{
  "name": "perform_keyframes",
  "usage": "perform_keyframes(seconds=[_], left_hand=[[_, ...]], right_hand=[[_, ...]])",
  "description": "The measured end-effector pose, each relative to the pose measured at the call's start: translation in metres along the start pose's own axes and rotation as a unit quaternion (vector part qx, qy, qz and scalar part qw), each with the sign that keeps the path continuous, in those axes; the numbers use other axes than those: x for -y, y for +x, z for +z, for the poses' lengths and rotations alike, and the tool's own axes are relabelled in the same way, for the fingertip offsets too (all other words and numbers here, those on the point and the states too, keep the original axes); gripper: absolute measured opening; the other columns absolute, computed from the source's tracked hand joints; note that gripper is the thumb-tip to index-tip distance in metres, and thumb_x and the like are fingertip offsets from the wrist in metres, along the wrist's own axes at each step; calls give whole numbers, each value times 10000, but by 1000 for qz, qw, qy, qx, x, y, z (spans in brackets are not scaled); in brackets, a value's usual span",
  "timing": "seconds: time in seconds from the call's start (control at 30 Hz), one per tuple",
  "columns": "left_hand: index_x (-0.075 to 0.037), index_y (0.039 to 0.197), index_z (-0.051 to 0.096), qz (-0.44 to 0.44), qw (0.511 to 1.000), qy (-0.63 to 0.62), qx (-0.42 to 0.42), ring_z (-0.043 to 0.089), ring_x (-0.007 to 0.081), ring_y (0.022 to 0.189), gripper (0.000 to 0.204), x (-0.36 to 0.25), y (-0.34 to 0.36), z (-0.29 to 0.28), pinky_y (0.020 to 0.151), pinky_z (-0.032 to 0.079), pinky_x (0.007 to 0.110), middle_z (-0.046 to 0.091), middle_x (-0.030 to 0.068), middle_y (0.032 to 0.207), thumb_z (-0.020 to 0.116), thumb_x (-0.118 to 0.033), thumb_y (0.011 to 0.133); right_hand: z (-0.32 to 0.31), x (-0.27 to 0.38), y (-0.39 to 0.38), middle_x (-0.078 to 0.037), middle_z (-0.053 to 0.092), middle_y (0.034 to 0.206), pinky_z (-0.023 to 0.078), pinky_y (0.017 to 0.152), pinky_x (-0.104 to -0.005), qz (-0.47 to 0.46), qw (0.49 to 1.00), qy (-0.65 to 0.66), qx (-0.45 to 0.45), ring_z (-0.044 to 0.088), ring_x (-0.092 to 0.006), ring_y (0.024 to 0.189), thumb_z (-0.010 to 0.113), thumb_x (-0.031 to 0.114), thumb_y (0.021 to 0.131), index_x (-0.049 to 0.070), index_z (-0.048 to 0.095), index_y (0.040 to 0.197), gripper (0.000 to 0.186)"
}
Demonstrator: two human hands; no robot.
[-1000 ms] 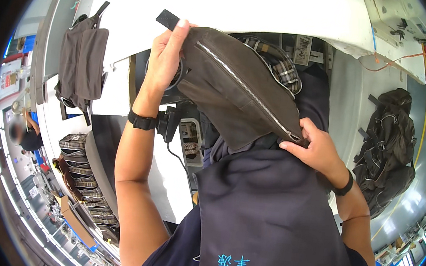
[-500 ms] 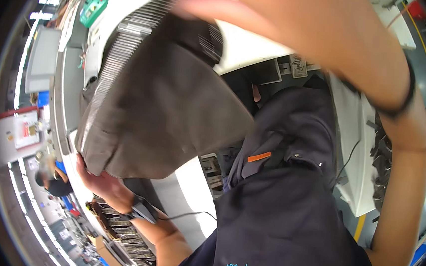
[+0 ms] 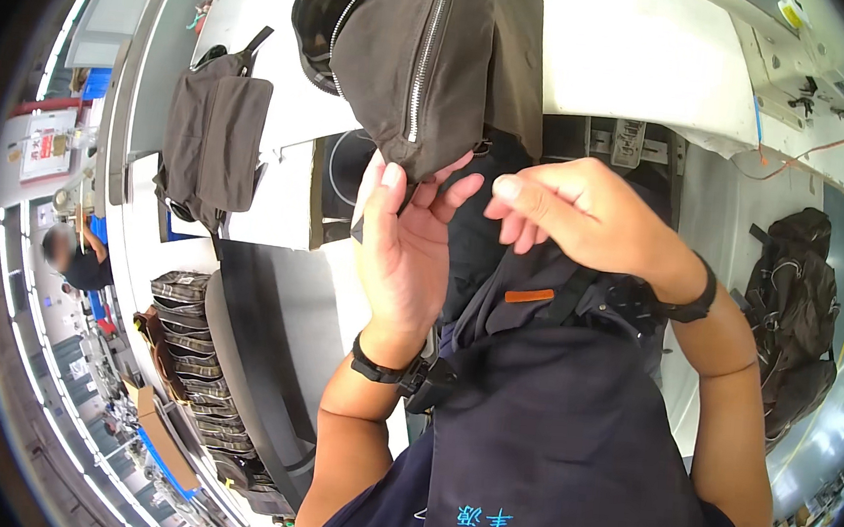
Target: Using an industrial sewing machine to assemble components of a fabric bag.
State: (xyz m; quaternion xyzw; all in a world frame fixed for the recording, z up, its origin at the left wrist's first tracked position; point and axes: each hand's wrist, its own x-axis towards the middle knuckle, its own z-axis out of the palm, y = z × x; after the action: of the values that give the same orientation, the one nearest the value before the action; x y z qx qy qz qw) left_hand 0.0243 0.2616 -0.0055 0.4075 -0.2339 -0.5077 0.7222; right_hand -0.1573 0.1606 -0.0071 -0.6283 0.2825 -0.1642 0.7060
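Note:
A dark brown fabric bag [image 3: 461, 78] with a silver zipper and a plaid lining at its open side lies over the white table's edge in front of me. My left hand [image 3: 406, 247] grips its near corner just below the zipper's end, thumb on one side and fingers on the other. To the right of that corner, and apart from the bag, is my right hand [image 3: 594, 218]. Its fingers are curled in with thumb and forefinger close together; whether anything small is between them is hidden.
A second dark brown bag [image 3: 216, 138] lies on the table at left. Below it stands a row of several plaid-lined pieces [image 3: 200, 375]. Dark bags [image 3: 795, 313] are heaped at right, beyond the white table [image 3: 647, 53]. A person [image 3: 80, 256] is far off at left.
The bag has swung away and turned, its zipper now pointing towards me. My left hand has moved right to its near corner. My right hand has come down from the bag's top, off it.

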Motion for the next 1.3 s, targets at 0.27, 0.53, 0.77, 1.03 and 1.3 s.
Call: perform_keyframes(seconds=[0.27, 0.53, 0.77, 1.03, 1.3], left_hand=[[18, 1544, 377, 62, 965, 243, 78, 536, 244, 1330, 582, 28, -18, 6, 1126, 407, 411, 542, 141, 1465, 531, -209, 1031], [38, 1435, 480, 28, 964, 249, 87, 678, 215, 1045, 494, 19, -17, 3, 886, 565, 360, 656, 165, 1260, 534, -322, 1101], [52, 1082, 614, -115, 955, 260, 85, 731, 180, 821, 239, 6, -20, 2, 814, 601, 320, 769, 182, 969, 579, -184, 1098], [37, 1273, 562, -223, 964, 73, 124, 661, 180, 793, 304, 9, -11, 8, 667, 551, 332, 683, 117, 987, 520, -199, 1085], [45, 1062, 590, -165, 968, 142, 128, 502, 171, 633, 314, 20, -8, 10, 562, 442, 320, 572, 102, 816, 437, -227, 1033]], right_hand=[[11, 1, 9, -73, 738, 832, 545, 638, -257, -47, 987, 135, -73, 679, -105, 723, 664, 337, 1043, -37, 710, 934, 392], [7, -4, 0, -86, 723, 747, 525, 561, -260, -62, 988, 120, -81, 699, -111, 653, 654, 250, 1048, 3, 588, 754, 390], [12, -12, -13, -25, 628, 660, 438, 506, -236, -108, 982, -54, -145, 613, -44, 615, 677, 187, 1038, 49, 463, 714, 413], [18, -20, -12, -93, 693, 642, 495, 488, -273, -112, 982, -4, -149, 701, -149, 549, 646, 180, 1039, 24, 502, 715, 388], [18, -29, -9, -115, 650, 618, 476, 480, -313, -196, 953, -94, -210, 662, -216, 524, 678, 146, 1001, 24, 503, 690, 377]])
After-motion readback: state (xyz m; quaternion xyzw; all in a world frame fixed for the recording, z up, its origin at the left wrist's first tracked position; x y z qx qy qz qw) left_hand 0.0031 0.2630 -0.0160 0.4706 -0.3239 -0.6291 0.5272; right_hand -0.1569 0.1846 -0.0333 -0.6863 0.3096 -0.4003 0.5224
